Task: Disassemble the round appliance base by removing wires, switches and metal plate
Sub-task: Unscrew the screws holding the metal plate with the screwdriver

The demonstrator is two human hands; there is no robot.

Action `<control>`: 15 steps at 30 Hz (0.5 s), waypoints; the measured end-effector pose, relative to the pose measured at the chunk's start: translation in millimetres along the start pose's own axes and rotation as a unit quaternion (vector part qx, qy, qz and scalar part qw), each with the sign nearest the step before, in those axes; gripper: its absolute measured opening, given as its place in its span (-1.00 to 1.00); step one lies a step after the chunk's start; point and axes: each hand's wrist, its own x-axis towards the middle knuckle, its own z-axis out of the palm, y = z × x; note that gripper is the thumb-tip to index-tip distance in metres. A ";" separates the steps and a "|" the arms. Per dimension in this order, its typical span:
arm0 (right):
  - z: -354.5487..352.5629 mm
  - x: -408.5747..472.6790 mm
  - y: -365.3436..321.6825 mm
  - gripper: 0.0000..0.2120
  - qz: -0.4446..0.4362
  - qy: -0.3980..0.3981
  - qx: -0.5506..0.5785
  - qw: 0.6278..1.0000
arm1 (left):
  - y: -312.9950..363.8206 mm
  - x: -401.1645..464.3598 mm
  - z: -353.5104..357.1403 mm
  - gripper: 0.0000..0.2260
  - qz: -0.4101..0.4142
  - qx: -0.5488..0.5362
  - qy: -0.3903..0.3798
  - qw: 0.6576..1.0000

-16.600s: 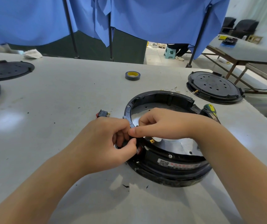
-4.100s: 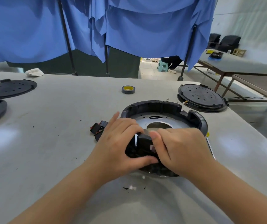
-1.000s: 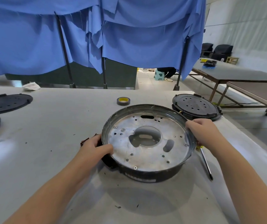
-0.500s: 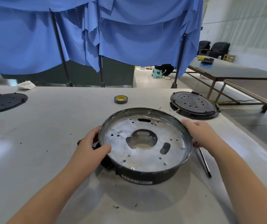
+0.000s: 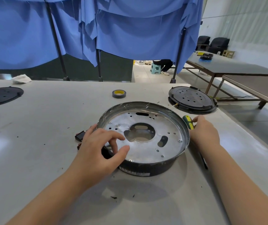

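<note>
The round black plastic appliance base sits at the centre of the frame with its silver perforated metal plate facing up. Your left hand hovers over the plate's left edge, fingers loosely curled and grasping nothing. Your right hand lies just right of the rim, fingertips touching the green-and-yellow-handled screwdriver, not yet gripping it. The tool's long axis runs from that handle toward lower right, so your right hand is the nearer one for the plate's screws.
</note>
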 end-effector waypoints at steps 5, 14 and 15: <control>-0.6 1.1 0.3 -0.70 0.003 0.046 0.099 0.994 | -3.1 1.9 -1.7 -0.83 -0.015 -0.014 0.008 1.000; -43.8 -11.2 -28.8 -0.81 0.026 0.030 0.448 0.893 | -1.7 3.7 -0.5 -0.79 -0.017 0.004 0.005 1.000; -49.9 -13.8 -33.1 -0.83 0.027 0.027 0.468 0.883 | -1.3 3.7 -0.3 -0.79 -0.017 0.006 0.005 1.000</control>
